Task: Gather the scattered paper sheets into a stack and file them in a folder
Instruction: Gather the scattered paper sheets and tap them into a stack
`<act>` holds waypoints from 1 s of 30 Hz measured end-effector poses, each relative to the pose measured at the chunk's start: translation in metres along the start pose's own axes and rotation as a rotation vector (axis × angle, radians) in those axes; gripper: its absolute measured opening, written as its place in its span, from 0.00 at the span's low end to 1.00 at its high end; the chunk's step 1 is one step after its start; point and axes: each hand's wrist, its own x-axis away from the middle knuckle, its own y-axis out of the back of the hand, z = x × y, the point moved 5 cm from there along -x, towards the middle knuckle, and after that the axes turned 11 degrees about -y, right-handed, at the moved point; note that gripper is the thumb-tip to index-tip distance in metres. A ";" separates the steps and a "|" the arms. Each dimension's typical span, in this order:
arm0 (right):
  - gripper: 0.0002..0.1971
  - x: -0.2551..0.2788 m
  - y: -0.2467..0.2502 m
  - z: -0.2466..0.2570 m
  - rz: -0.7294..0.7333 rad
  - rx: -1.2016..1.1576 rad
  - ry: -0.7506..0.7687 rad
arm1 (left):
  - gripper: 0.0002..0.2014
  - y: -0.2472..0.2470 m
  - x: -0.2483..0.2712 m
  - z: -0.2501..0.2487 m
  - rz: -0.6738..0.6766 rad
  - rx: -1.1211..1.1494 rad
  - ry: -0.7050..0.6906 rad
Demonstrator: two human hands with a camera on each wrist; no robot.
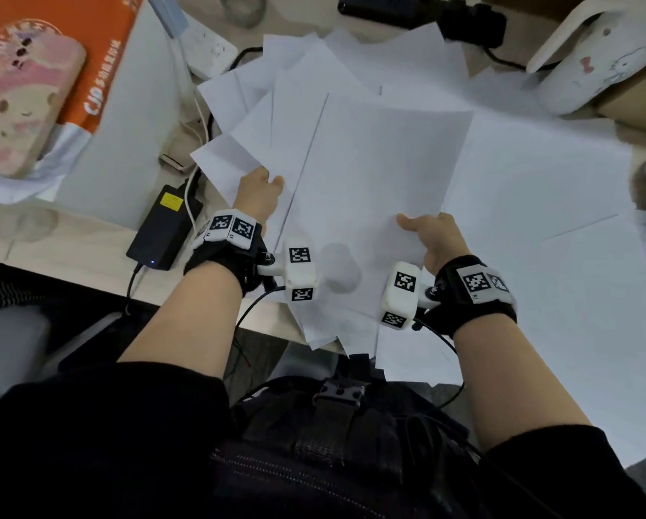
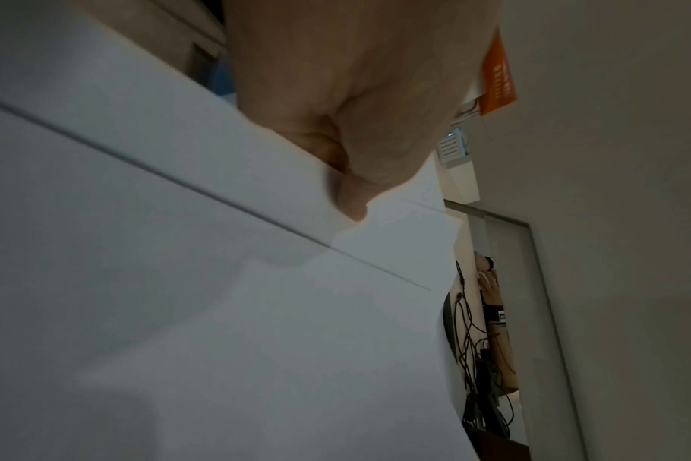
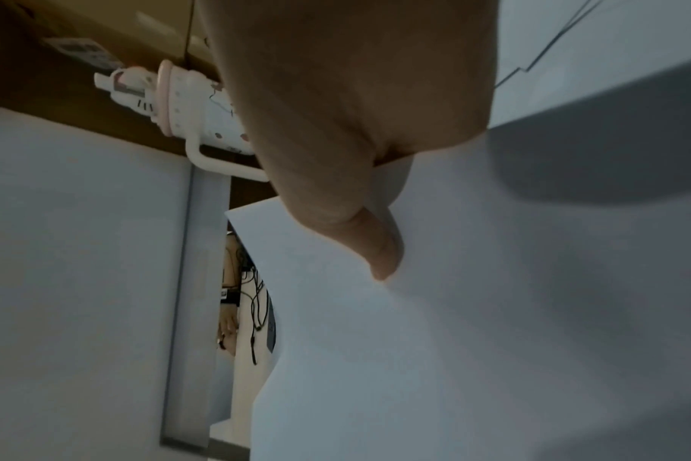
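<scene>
Both my left hand (image 1: 258, 192) and right hand (image 1: 432, 234) pinch the fanned paper sheets (image 1: 351, 162); beside these, a black power brick (image 1: 164, 226) and a white mug (image 1: 591, 65).

Head view: evenly lit, cool and somewhat dim; the paper sheets (image 1: 370, 174) I hold read grey-white, without glare.
Shadows: soft grey blotches on the sheets just beside my wrist cameras; light probably comes from overhead.
Edges: the wide lens bends the desk edge; the white cup (image 1: 591, 65), far right of the sheets, is smeared by blur.
Left wrist view: dark and grainy; my left hand (image 2: 355, 103) is soft, out of focus.
Right wrist view: dim; my right hand (image 3: 348, 124) is blurred, with a heavy shadow on the paper right of it.
</scene>
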 end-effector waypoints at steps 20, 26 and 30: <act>0.19 0.009 -0.011 0.011 0.034 0.121 0.187 | 0.15 -0.012 0.002 0.007 -0.001 0.292 0.134; 0.17 0.014 -0.014 0.015 0.066 0.106 0.276 | 0.12 -0.014 -0.005 0.010 0.008 0.331 0.168; 0.32 0.013 -0.014 0.017 0.062 0.052 0.337 | 0.09 -0.014 -0.007 0.007 -0.020 0.354 0.164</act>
